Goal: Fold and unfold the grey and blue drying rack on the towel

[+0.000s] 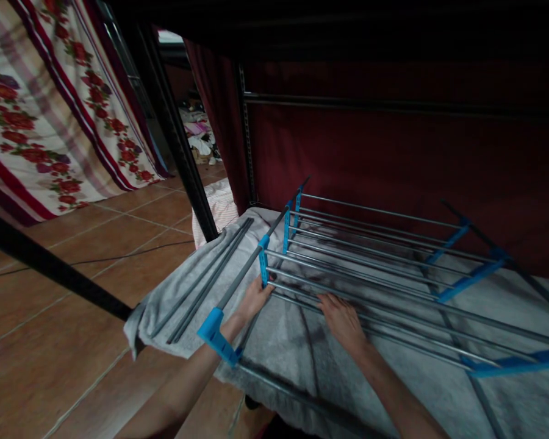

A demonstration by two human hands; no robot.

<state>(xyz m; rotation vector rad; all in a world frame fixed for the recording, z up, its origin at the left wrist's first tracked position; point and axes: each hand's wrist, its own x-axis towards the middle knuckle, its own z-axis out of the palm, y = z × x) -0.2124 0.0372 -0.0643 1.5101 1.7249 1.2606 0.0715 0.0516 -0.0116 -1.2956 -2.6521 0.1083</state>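
Observation:
A rack of thin grey metal rods [370,272] joined by blue plastic brackets [287,231] stands on a grey cloth. My left hand [255,297] is closed at the lower end of a blue bracket [263,268], where the rods meet it; its fingertips are partly hidden. To the right, my right hand [341,320] has its fingers curled over one of the lower rods. A blue corner piece [215,332] sits above my left forearm. Farther right, more blue brackets [473,277] hold the rods' other ends.
Several loose grey tubes [205,289] lie on the grey cloth [283,353] at the left. Black metal frame posts [178,134] rise around the surface, with a dark red curtain [370,146] behind. A floral curtain [68,103] hangs over the tiled floor [73,280].

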